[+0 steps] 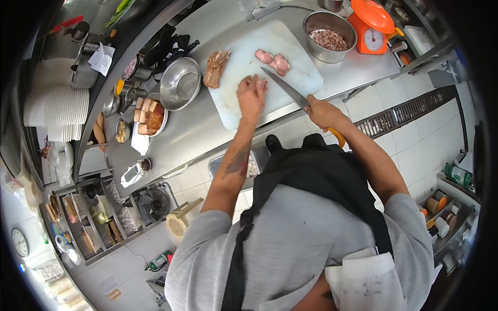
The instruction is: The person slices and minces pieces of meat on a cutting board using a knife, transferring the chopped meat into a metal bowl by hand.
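My right hand (322, 113) is wrapped round the handle of a long kitchen knife (288, 88), its blade pointing up and left over the white cutting board (236, 111). Part of a yellow handle shows below that hand. On the board, my left hand (251, 94) has its fingers curled over a small piece of meat (265, 84), mostly hidden by them. Just beyond the blade lie pink slices of meat (280, 64). A larger browned chunk of meat (216, 68) rests near the board's left edge.
At right stand a steel pot (309, 25) of chopped meat and an orange scale (372, 39). To the left are a steel bowl (180, 99) and a dish of pork pieces (150, 117). The steel counter (179, 140) ends close to my body.
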Demonstrator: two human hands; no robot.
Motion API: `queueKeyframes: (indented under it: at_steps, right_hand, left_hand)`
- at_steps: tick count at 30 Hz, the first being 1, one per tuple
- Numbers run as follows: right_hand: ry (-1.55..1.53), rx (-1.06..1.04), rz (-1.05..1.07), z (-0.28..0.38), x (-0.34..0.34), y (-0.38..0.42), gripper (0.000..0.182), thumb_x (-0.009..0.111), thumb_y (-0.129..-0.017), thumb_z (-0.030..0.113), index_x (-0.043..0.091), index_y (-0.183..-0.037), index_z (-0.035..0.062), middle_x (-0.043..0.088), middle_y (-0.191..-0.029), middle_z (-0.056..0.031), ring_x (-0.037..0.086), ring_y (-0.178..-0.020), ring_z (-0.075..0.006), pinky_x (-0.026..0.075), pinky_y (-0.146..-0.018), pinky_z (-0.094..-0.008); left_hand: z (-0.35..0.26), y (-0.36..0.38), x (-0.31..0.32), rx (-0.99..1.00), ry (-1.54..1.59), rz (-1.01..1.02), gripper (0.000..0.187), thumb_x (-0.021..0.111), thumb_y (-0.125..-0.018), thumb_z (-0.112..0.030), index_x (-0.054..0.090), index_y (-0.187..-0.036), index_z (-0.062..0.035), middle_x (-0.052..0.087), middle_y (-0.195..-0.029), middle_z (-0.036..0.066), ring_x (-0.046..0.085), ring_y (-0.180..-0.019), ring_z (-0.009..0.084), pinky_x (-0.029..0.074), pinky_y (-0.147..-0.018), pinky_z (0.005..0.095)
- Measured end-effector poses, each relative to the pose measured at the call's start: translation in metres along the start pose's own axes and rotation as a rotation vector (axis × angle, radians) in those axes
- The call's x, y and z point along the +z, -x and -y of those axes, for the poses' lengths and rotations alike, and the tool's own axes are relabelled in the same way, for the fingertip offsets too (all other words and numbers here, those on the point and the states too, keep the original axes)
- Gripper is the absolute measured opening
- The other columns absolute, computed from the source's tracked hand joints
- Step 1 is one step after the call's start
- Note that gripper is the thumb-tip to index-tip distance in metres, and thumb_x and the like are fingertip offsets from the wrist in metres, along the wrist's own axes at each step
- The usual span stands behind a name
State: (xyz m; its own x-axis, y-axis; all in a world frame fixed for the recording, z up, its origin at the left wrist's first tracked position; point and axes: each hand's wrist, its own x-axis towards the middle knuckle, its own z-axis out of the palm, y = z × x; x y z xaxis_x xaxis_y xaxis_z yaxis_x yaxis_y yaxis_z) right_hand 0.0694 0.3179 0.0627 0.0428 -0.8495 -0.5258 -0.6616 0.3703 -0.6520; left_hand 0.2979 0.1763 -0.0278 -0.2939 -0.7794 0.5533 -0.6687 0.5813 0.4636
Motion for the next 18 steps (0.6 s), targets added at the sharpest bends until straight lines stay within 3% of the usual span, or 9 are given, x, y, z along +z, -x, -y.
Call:
queueKeyframes:
  at_steps: [2, 4, 6, 10, 12, 13, 16, 17, 18]
  right_hand:
    - [0.017, 0.023, 0.013, 0.004, 0.002, -0.001, 0.030, 0.046, -0.109, 0.022, 0.049, -0.118, -0.0072, 0.070, -0.076, -0.0249, 0.070, -0.054, -0.0322, 0.057, -0.049, -0.0442]
    - [0.027, 0.054, -0.034, 0.012, -0.001, 0.003, 0.031, 0.047, -0.109, 0.023, 0.049, -0.117, -0.0067, 0.071, -0.081, -0.0244, 0.070, -0.055, -0.0325, 0.058, -0.049, -0.0431]
    - [0.065, 0.088, -0.070, 0.016, -0.008, 0.012, 0.031, 0.048, -0.109, 0.023, 0.050, -0.117, -0.0064, 0.071, -0.083, -0.0242, 0.070, -0.056, -0.0327, 0.058, -0.049, -0.0426]
    - [0.067, 0.124, -0.012, 0.026, -0.011, 0.024, 0.031, 0.049, -0.108, 0.023, 0.049, -0.118, -0.0066, 0.071, -0.085, -0.0229, 0.069, -0.056, -0.0308, 0.058, -0.049, -0.0407]
    - [0.084, 0.079, -0.028, 0.015, -0.003, 0.018, 0.035, 0.051, -0.106, 0.022, 0.047, -0.125, -0.0076, 0.072, -0.088, -0.0240, 0.069, -0.055, -0.0308, 0.058, -0.050, -0.0416]
    - [0.074, 0.072, -0.039, 0.008, 0.003, 0.013, 0.041, 0.053, -0.104, 0.021, 0.044, -0.132, -0.0078, 0.073, -0.089, -0.0253, 0.069, -0.056, -0.0321, 0.058, -0.055, -0.0449]
    - [0.092, 0.037, -0.079, 0.007, 0.014, 0.011, 0.044, 0.053, -0.103, 0.019, 0.043, -0.138, -0.0077, 0.073, -0.086, -0.0263, 0.069, -0.055, -0.0333, 0.058, -0.058, -0.0464]
    - [0.173, -0.009, -0.135, 0.007, 0.020, 0.009, 0.040, 0.052, -0.103, 0.018, 0.045, -0.132, -0.0077, 0.073, -0.084, -0.0292, 0.071, -0.063, -0.0413, 0.058, -0.066, -0.0529]
    - [0.173, 0.001, -0.137, 0.000, 0.030, 0.004, 0.040, 0.052, -0.103, 0.018, 0.045, -0.132, -0.0077, 0.073, -0.084, -0.0292, 0.071, -0.063, -0.0413, 0.058, -0.066, -0.0529]
  left_hand:
    - [0.042, -0.010, -0.001, -0.009, 0.046, -0.056, 0.034, 0.061, -0.104, -0.026, 0.077, -0.117, 0.0009, 0.072, -0.112, 0.025, 0.067, -0.105, 0.0407, 0.052, -0.095, 0.0494]
    - [0.075, -0.033, 0.000, -0.112, -0.001, 0.192, 0.034, 0.061, -0.101, -0.023, 0.075, -0.120, 0.0024, 0.071, -0.112, 0.026, 0.068, -0.096, 0.0429, 0.053, -0.091, 0.0538]
    - [0.083, -0.059, 0.008, 0.103, 0.016, 0.135, 0.034, 0.060, -0.100, -0.021, 0.075, -0.118, 0.0029, 0.071, -0.112, 0.026, 0.066, -0.100, 0.0425, 0.053, -0.093, 0.0523]
    - [0.087, -0.087, 0.020, 0.190, -0.042, 0.278, 0.034, 0.059, -0.098, -0.019, 0.075, -0.118, 0.0028, 0.071, -0.114, 0.026, 0.064, -0.106, 0.0417, 0.052, -0.098, 0.0493]
    - [0.080, -0.074, 0.009, 0.274, 0.044, 0.436, 0.035, 0.066, -0.097, -0.023, 0.073, -0.121, 0.0012, 0.069, -0.116, 0.023, 0.062, -0.112, 0.0414, 0.050, -0.102, 0.0468]
    - [0.071, -0.061, -0.004, 0.262, 0.041, 0.422, 0.035, 0.066, -0.097, -0.023, 0.073, -0.121, 0.0012, 0.069, -0.116, 0.023, 0.062, -0.112, 0.0414, 0.050, -0.102, 0.0468]
    - [0.045, -0.021, -0.027, 0.324, 0.075, 0.366, 0.041, 0.075, -0.091, -0.030, 0.073, -0.119, 0.0004, 0.067, -0.112, 0.020, 0.060, -0.110, 0.0404, 0.050, -0.101, 0.0469]
    - [0.041, -0.012, -0.026, 0.262, 0.093, 0.335, 0.047, 0.080, -0.086, -0.034, 0.074, -0.118, 0.0000, 0.066, -0.113, 0.019, 0.060, -0.110, 0.0394, 0.050, -0.100, 0.0473]
    - [0.039, -0.005, -0.022, 0.202, 0.110, 0.303, 0.054, 0.085, -0.082, -0.039, 0.074, -0.118, -0.0004, 0.065, -0.113, 0.018, 0.059, -0.111, 0.0383, 0.049, -0.100, 0.0477]
